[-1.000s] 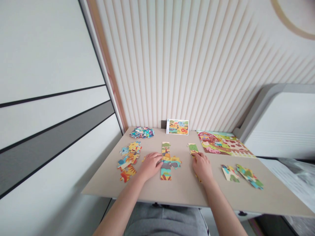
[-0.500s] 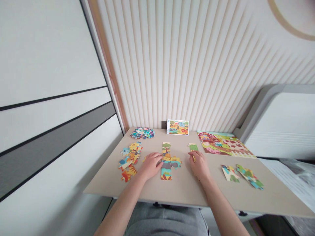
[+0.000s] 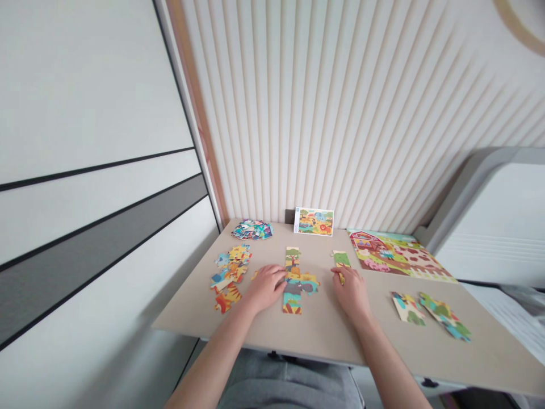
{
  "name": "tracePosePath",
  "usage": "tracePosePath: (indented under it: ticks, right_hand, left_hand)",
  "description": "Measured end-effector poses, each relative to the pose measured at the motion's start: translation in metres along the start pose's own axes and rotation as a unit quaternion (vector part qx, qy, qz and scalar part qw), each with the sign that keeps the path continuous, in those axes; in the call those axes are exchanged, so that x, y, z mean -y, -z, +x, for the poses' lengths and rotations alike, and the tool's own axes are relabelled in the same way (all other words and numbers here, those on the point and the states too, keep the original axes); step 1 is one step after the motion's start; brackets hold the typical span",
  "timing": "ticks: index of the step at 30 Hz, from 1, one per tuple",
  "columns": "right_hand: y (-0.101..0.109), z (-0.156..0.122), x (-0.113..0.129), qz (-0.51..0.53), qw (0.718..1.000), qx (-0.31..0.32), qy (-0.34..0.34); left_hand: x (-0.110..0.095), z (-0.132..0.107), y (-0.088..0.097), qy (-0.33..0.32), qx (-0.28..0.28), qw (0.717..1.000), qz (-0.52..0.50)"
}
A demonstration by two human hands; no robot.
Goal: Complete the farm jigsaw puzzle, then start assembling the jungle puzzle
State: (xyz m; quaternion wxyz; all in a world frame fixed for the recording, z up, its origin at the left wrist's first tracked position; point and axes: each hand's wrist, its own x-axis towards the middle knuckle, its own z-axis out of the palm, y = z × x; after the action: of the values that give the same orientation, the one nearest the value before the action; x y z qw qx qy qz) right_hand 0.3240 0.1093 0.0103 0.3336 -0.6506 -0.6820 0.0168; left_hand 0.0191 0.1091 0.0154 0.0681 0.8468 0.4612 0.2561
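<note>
The print on the picture card (image 3: 313, 221) is too small to read; the left hand (image 3: 266, 288) lies flat, fingers together, against the assembled jigsaw strip (image 3: 294, 289); the right fingertips (image 3: 336, 271) touch a green jigsaw piece (image 3: 341, 260), though any pinch cannot be told; both lie on the beige table (image 3: 323, 341).
</note>
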Motion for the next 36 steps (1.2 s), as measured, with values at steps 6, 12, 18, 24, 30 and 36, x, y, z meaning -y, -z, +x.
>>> tracePosePath:
  ticks: [6, 12, 18, 24, 30, 36]
  right_hand:
    - [-0.003, 0.0, -0.002, 0.013, 1.0, 0.001, 0.006]
    - [-0.002, 0.002, -0.003, 0.028, 1.0, 0.004, -0.003]
    - [-0.002, 0.0, 0.002, 0.048, 0.999, 0.014, -0.008]
    - [-0.003, -0.001, 0.007, 0.059, 0.998, 0.021, 0.003]
    - [0.001, -0.002, 0.013, 0.067, 0.998, 0.019, -0.003]
    - [0.007, -0.009, 0.04, 0.148, 0.986, 0.033, 0.067]
  left_hand:
    - [-0.002, 0.0, 0.001, 0.005, 0.0, 1.0, 0.009]
    - [-0.009, 0.001, 0.006, 0.024, -0.001, 0.999, 0.036]
    - [0.02, -0.024, 0.047, 0.161, -0.057, 0.978, 0.118]
    - [0.07, -0.058, 0.072, 0.241, -0.006, 0.956, 0.167]
    - [0.077, -0.056, 0.065, 0.235, -0.003, 0.957, 0.173]
    - [0.014, -0.026, 0.043, 0.087, -0.135, 0.986, 0.032]
